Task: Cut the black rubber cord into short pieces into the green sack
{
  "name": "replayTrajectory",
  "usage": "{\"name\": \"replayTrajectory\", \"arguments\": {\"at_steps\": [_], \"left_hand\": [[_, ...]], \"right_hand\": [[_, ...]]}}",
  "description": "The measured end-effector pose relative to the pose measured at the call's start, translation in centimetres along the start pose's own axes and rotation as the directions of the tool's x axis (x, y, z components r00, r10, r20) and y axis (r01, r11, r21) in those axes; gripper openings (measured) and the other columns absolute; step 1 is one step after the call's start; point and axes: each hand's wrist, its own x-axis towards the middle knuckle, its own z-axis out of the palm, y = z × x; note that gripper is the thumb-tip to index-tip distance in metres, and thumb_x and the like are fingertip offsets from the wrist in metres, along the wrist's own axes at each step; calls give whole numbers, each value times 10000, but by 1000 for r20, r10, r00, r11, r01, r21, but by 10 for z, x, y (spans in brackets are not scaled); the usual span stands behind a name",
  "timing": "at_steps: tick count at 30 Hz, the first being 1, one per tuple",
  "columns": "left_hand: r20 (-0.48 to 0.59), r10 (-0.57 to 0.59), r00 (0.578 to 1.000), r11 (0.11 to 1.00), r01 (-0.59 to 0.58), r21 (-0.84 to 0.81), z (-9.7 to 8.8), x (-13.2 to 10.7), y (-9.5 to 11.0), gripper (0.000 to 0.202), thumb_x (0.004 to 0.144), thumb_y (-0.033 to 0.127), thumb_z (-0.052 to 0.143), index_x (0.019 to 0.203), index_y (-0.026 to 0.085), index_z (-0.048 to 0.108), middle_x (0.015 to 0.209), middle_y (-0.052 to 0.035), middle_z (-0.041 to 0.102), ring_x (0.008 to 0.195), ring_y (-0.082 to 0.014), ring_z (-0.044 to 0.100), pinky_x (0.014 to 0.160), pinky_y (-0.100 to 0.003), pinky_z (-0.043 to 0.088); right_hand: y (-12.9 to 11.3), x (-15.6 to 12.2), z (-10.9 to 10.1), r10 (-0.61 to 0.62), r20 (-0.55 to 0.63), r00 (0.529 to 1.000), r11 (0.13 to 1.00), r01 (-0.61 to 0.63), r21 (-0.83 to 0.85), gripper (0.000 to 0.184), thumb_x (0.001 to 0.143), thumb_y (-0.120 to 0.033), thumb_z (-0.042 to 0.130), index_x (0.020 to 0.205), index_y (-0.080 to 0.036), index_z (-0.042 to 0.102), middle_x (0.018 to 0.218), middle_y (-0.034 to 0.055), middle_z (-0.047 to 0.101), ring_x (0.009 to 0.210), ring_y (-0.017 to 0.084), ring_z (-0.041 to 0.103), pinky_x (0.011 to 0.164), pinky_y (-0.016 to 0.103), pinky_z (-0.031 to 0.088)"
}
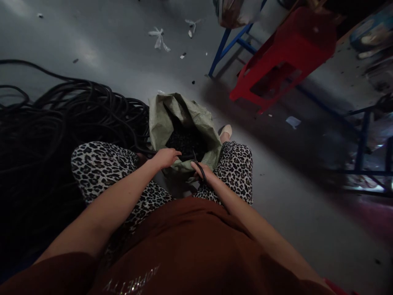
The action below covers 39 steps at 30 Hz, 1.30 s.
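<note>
My left hand point(167, 157) is closed around a black cord point(146, 151), a length of which comes in from the pile on the left. Its end appears to stick out past my fingers, over the mouth of a sack. Closed on a pair of scissors point(202, 174), my right hand point(206, 171) is just to the right, the dark blades pointing up and away. Between my knees stands the open pale green woven sack point(161, 123). Many small black pieces point(184, 137) lie inside it. The cord's end near the blades is hard to make out.
A large tangled pile of black cord point(92, 106) covers the floor at left. A red plastic stool point(285, 61) lies tipped at upper right, beside a blue metal frame point(221, 51). Plastic scraps point(159, 39) litter the grey floor. Bags and another blue frame point(365, 139) are at far right.
</note>
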Motion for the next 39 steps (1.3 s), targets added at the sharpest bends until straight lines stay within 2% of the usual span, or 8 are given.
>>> {"name": "replayTrajectory", "arguments": {"at_steps": [9,17,24,31,35,39], "left_hand": [[-19,-13,1000,999,13,29,-3,-2,3,351,931,312,468,1249,313,617,1133,-40,686,1033,-201,639,811,-256,481],[3,-1,1000,999,1,34,1,0,8,366,932,305,468,1273,298,602,1146,-48,681,1058,-205,633,829,-265,483],[6,-33,999,999,33,13,5,2,6,363,922,314,471,1258,293,607,1174,-45,682,1072,-210,632,845,-269,484],[-26,-84,996,996,83,-41,8,5,1,385,914,330,461,1266,282,610,1160,-61,693,1048,-231,644,840,-295,493],[-40,-95,995,994,92,-63,7,6,0,391,913,329,457,1270,281,609,1173,-52,694,1059,-224,642,854,-294,492],[-64,-97,993,992,91,-92,7,6,-1,380,914,342,463,1259,288,613,1183,-36,693,1071,-207,639,873,-275,485]], "right_hand": [[-11,-9,-1,-29,10,1000,999,29,-29,392,936,-467,552,1072,-107,625,659,4,596,484,98,539,451,188,419],[3,1,3,-52,-36,998,998,51,-33,381,937,-496,530,877,-132,627,451,-39,487,342,113,485,362,201,375],[3,0,3,-55,-55,997,990,47,-134,345,949,-398,538,723,-142,588,430,-37,474,313,110,471,355,201,354],[0,-1,3,50,-94,994,999,-51,-12,345,957,-423,524,758,-146,574,420,-44,465,312,101,450,348,192,354],[-7,-5,4,86,-38,996,995,-83,58,366,955,-495,505,873,-145,578,452,-44,481,337,112,477,352,192,372],[-5,-7,5,52,56,997,993,-57,100,403,962,-536,466,965,-147,569,522,-20,540,395,127,532,372,193,403]]}}
